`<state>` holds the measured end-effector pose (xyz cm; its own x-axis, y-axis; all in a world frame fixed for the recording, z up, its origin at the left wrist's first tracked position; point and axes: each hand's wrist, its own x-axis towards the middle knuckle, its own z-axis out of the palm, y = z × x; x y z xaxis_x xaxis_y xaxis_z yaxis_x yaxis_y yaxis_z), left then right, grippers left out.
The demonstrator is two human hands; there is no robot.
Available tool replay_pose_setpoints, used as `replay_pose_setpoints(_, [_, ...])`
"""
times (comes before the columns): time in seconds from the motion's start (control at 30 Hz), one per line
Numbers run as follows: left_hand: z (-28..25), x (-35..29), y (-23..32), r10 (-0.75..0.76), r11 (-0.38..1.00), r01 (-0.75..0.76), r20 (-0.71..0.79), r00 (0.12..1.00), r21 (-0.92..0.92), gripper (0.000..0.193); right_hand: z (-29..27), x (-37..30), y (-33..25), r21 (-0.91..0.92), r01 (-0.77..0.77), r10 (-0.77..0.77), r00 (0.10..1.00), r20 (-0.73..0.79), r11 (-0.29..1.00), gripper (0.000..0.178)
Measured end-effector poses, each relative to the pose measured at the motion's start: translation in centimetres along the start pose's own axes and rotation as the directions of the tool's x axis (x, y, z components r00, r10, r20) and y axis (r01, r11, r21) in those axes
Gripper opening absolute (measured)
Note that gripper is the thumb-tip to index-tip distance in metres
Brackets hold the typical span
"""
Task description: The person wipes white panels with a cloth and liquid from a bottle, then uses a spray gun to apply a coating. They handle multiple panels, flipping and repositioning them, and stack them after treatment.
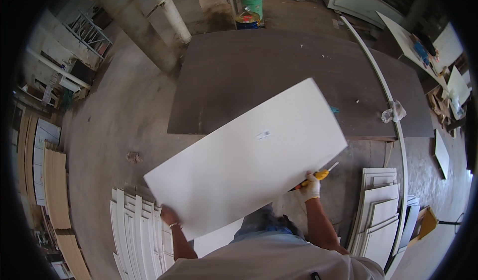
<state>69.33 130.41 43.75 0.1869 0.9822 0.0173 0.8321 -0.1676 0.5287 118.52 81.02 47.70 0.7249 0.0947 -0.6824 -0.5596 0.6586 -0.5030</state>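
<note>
A large white rectangular panel (249,155) with a small printed label (263,134) is held up, tilted, in front of me. My left hand (170,216), bare and with a band at the wrist, is closed on the panel's lower left edge; the fingers are partly hidden. In a white glove, my right hand (311,188) is closed at the panel's lower right edge. It also grips a yellow-handled tool (321,174) with a thin pale metal tip and some red at its other end. The exact kind of tool is too small to tell.
Beyond the panel lies a low dark-brown board surface (239,76). A long pale strip (373,63) with crumpled clear plastic (394,112) crosses its right side. White boards lean at the left (137,230) and right (381,215). A green bucket (252,3) stands behind, near pillars (172,11).
</note>
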Motion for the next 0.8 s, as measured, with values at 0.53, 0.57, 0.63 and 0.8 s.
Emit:
replay_pose_setpoints(0.53, [-14.4,-20.7,-3.2,-0.491,0.859,0.512,-0.257,0.832,0.019,0.078,-2.8,-0.2,3.9,-0.562,-0.205,0.258,0.966,0.016,0.801,0.017])
replay_pose_setpoints(0.57, [-14.0,-21.5,-3.1,-0.469,0.866,0.5,-0.297,0.832,0.031,0.078,-2.2,-0.3,2.4,-0.605,-0.156,0.213,0.977,0.022,0.781,0.016])
replay_pose_setpoints(0.63, [-12.7,-23.2,-2.6,-0.442,0.868,0.493,-0.351,0.826,0.067,0.078,-0.4,-0.5,-1.0,-0.67,-0.041,0.07,0.997,0.016,0.741,0.016])
replay_pose_setpoints(0.8, [-10.1,-26.8,-2.4,-0.579,0.811,0.576,-0.293,0.761,-0.104,0.078,7.1,-0.2,-8.0,-0.975,0.114,0.307,0.936,0.17,0.193,0.01])
